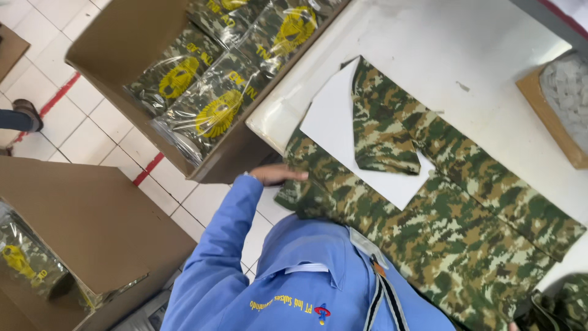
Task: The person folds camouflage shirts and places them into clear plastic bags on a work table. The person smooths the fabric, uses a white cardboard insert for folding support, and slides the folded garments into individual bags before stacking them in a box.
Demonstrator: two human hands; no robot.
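Note:
A green camouflage garment lies spread on a white table. A white cardboard sheet rests on it, and one camouflage part is folded over the sheet. My left hand, in a blue sleeve, lies flat with fingers stretched on the garment's edge at the table's corner, gripping nothing. Only a sliver of my right hand shows at the bottom edge by the garment's lower end; its fingers are hidden.
An open cardboard box beside the table holds several bagged camouflage garments with yellow emblems. Another cardboard box stands at lower left. A brown tray of white pieces sits at the right. Another person's shoe is on the tiled floor.

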